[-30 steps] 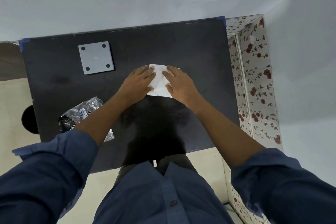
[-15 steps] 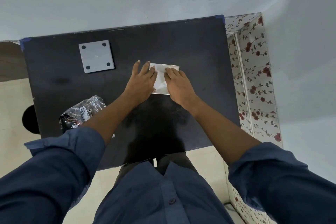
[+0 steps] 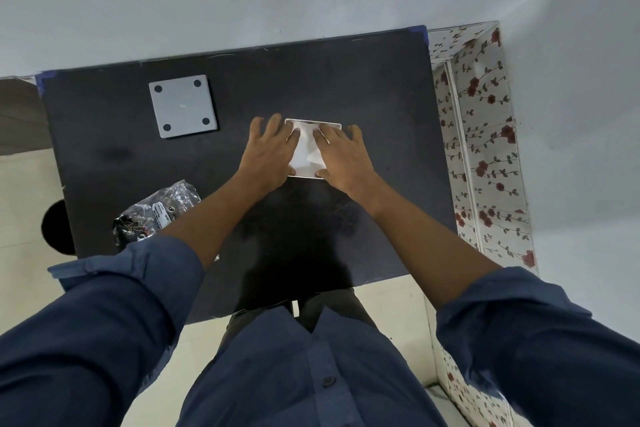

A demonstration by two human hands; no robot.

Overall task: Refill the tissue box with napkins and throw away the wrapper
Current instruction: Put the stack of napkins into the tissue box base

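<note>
Head view, middle of frame: the left hand [image 3: 273, 152] and right hand [image 3: 341, 158] press flat, fingers spread, on the soft, light white napkin stack [image 3: 306, 149]; best held by its edges.

Black table [image 3: 363, 80] beside floral panels [image 3: 485, 149] (red roses).

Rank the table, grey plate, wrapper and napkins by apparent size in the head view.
1. Table.
2. Grey plate and wrapper: too alike, and the wrapper is partly hidden.
3. Napkins, mostly covered by hands.
</note>
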